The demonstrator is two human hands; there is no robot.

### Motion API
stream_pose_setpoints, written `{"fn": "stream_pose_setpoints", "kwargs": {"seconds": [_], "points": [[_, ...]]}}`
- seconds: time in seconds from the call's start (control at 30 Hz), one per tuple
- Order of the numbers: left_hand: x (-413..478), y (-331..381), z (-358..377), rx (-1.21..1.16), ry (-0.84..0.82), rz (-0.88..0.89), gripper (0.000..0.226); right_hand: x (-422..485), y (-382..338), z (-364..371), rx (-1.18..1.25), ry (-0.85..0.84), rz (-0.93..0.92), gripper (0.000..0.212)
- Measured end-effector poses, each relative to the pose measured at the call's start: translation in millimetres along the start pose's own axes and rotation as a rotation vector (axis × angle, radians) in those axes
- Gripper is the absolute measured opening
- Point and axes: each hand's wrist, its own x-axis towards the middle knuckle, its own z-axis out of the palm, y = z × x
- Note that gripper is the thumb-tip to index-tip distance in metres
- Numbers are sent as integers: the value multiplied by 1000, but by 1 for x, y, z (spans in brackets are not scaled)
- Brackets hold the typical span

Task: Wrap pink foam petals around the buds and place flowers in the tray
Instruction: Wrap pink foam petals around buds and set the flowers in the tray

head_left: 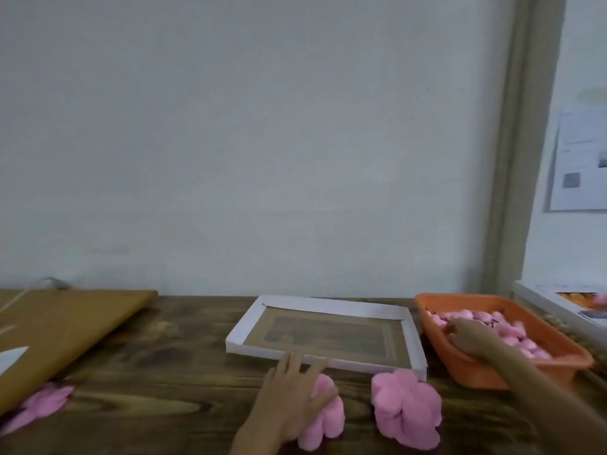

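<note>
Logged left hand (292, 399) flat on 1 pink foam petal (325, 418), grip apart; 2nd petal pile (405, 408) just beside, white tray (328, 305) behind. Right hand (468, 338) among buds (512, 330) in orange bin (486, 376), grip state unreadable. Judged: fetching bud; wrapping next.

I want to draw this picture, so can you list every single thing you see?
foam stacks: three, pink, two before the tray, one far left
tray: one, white rim, middle
basket: one, orange, right of tray
foam pieces: many, pink, in basket
brown sheet: one, left
table: one, dark wood
wall paper: one, white, right
left hand: rests on a stack
right hand: inside basket
</note>
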Motion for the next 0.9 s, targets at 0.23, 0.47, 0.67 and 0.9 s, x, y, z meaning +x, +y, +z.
{"fn": "stream_pose_setpoints", "kwargs": {"seconds": [0.23, 0.47, 0.67, 0.9], "points": [[13, -12, 23, -13, -56, -58, 90, 2, -6, -14, -18, -132, 95, 54], [9, -15, 30, -85, 0, -23, 101, -2, -7, -15, -9, -85, 127, 53], [4, -15, 27, -132, 13, -3, 85, 0, -1, -11, -22, -35, 96, 43], [7, -20, 29, -156, 37, 11, 82, 8, 1, -10, -33, -53, 147, 40]]}}
